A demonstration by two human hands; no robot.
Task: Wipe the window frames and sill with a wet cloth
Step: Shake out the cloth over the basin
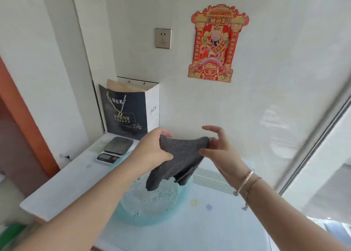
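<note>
- The left hand (152, 148) pinches the upper left corner of the grey cloth (178, 159), thumb across the front and fingers curled behind it.
- The right hand (218, 148) pinches the opposite top corner between thumb and a finger, while its other fingers fan out loosely toward 12 o'clock.
- Held by 2 corners, the cloth is spread along its top edge and its lower part hangs free toward 6 o'clock; this looks like opening it out or shaking it flat before folding it into a wiping pad.
- It hangs right over the translucent blue basin (133, 218), which holds bubbly water, probably so drips fall back in and not onto the bench (62, 184).
- The right wrist carries 2 thin bracelets (247, 180), clear of the cloth.
- At 10 o'clock from the hands a small kitchen scale (115, 149) sits on the bench, just beside the basin's far rim; behind it a dark paper bag (127, 112) stands against the wall.
- On the wall at 12 o'clock are a power socket (163, 38) and, at 1 o'clock, a red and gold poster (214, 43), both well above any splashes.
- The window frame (311, 152) runs diagonally at 3 o'clock, not yet touched by the cloth, so I judge wiping has not begun here.
</note>
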